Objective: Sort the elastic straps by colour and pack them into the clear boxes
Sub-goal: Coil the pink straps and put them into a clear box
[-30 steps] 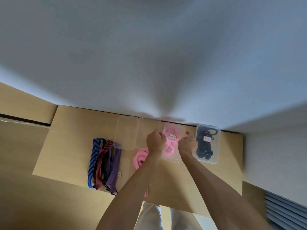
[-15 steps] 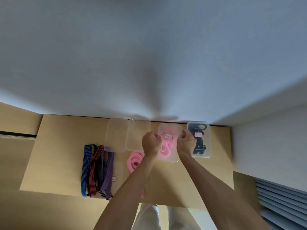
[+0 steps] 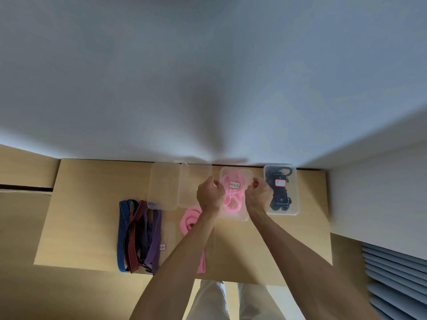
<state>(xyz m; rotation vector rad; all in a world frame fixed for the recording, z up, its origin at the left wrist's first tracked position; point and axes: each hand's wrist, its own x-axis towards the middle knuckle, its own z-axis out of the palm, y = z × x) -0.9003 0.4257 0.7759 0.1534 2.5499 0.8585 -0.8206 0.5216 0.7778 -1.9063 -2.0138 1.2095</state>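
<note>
A clear box with pink straps and a small label stands at the back of the table. My left hand grips its left edge and my right hand grips its right edge, fingers curled. To its right a lidded clear box holds black straps. Two empty clear boxes stand to the left. A loose pink strap lies partly under my left forearm. Blue, red and purple straps lie bunched at the left.
The wooden table meets a white wall at the back. A small label lies beside the purple strap. A slatted grey panel is at the lower right. My pale trousers show below the table's front edge.
The camera has shifted, so the table sits lower and more centred. Both hands stay on the sides of the pink strap box, and the straps have not moved.
</note>
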